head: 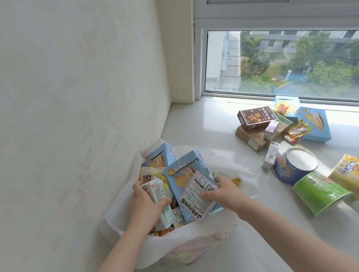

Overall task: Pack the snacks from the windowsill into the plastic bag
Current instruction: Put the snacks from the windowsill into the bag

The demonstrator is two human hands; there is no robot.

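A white plastic bag [195, 239] stands open in the corner of the windowsill, stuffed with snack packs and two light blue boxes [181, 174]. My left hand [146, 205] is inside the bag and grips a small white drink carton [160, 201]. My right hand [223, 191] holds a pale flat pouch [195, 201] with a barcode against the front blue box. More snacks lie on the sill to the right: a brown box [256, 118], a blue box [314, 123], a blue tub [293, 168], a green cup [319, 192] and a yellow cup [357, 175].
The white wall [75, 101] closes the left side right behind the bag. The window [286, 63] runs along the back of the sill [205, 121]. A flat cardboard box [254, 137], two small purple-white cartons [271, 154] and a yellow sachet [298, 130] lie among the remaining snacks.
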